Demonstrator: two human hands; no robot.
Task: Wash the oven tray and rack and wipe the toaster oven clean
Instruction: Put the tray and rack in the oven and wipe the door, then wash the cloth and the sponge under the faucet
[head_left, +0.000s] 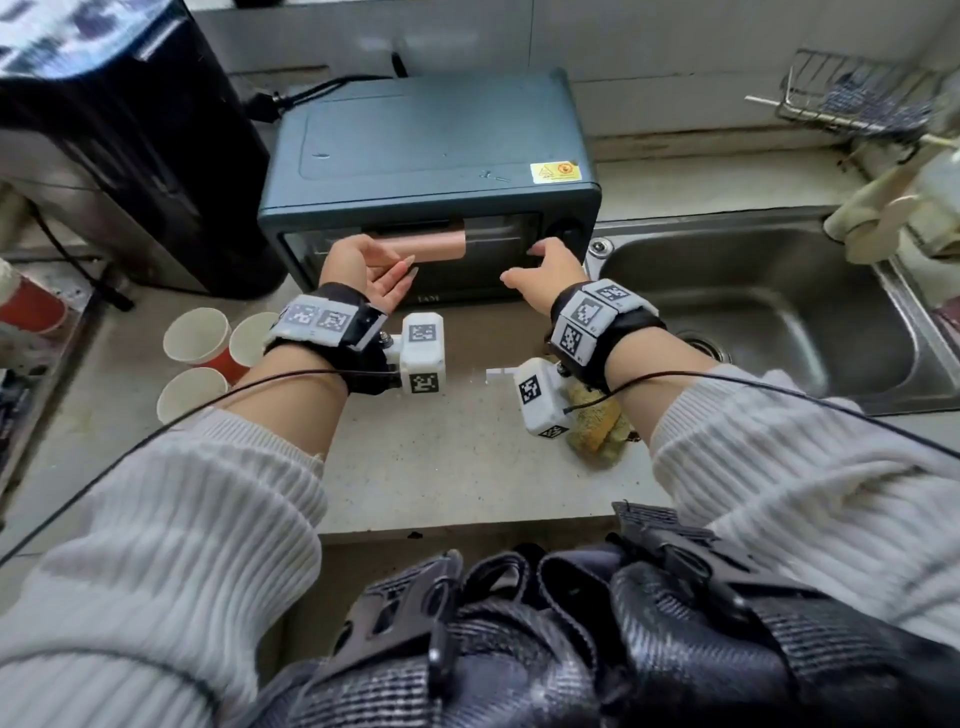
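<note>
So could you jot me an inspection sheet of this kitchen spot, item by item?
Surface: speckled counter, some stains.
Job's things: toaster oven, door closed; tray and rack not seen.
Clutter: three paper cups left of the arms; yellow sponge under the right wrist.
Hands: left hand open by the copper handle, contact unclear; right hand open, fingers on the oven front.
Cables: thin black wires along both sleeves; oven's cord behind it.
Surroundings: steel sink on the right, wire rack on the wall.
</note>
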